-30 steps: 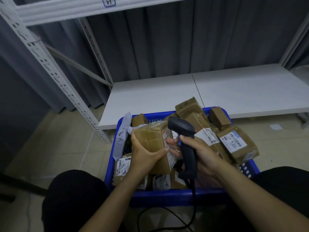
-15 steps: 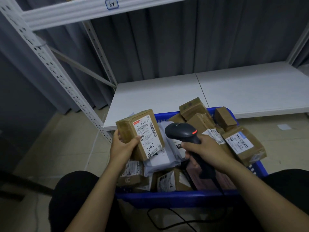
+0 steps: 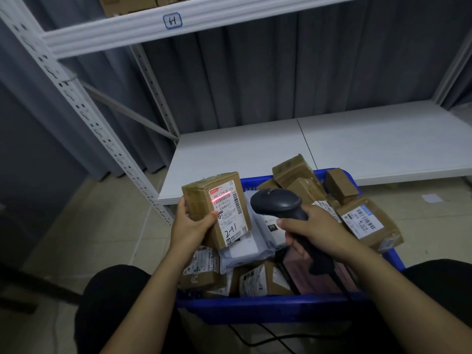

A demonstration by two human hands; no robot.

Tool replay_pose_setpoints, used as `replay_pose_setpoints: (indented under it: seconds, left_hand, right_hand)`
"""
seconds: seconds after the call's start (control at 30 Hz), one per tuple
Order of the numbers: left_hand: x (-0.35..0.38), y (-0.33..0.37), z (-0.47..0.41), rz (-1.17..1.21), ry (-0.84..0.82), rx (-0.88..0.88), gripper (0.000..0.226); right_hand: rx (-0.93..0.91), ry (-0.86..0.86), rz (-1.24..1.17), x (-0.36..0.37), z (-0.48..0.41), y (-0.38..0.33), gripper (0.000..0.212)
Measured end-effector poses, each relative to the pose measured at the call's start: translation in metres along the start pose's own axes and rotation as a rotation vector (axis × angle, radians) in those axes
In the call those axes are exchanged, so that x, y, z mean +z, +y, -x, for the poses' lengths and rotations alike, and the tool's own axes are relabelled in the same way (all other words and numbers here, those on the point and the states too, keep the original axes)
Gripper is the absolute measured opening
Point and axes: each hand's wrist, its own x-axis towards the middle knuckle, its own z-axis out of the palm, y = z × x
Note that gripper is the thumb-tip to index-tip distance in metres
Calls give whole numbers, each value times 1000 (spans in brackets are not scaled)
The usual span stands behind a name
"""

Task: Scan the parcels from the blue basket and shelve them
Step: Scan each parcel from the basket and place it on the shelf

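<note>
Parcels (image 3: 201,269) deep in the blue basket (image 3: 268,306) lie half buried. Left hand (image 3: 190,227) grips a box (image 3: 217,200) above the basket's left edge, long axis roughly upright, label seemingly toward the scanner (image 3: 278,203); right hand (image 3: 314,231) fingers wrap its handle.

Single view, worn on my head, wide-angle, facing forward and down. Near range: my left hand (image 3: 191,226) and right hand (image 3: 314,231) at 6 o'clock over blue plastic basket (image 3: 268,306); white flat shelf board (image 3: 370,139) farther, 12 to 2 o'clock.
</note>
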Motion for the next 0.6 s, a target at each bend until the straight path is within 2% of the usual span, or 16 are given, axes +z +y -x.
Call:
replay_pose_setpoints:
  seconds: [0.23, 0.33, 0.5, 0.6]
  left_hand:
    - [-3, 6, 7, 28, -11, 20, 80]
    - [-5, 10, 11, 56, -10, 37, 66]
    - [-2, 39, 16, 222, -90, 74, 35]
    - [2, 70, 15, 345, -113, 71, 33]
  right_hand:
    - [-24, -20, 17, -2, 11, -4, 22]
    - [-40, 13, -43, -4, 14, -6, 20]
    - [-78, 165, -198, 1, 10, -14, 13]
    - [-164, 264, -182, 6, 8, -31, 13]
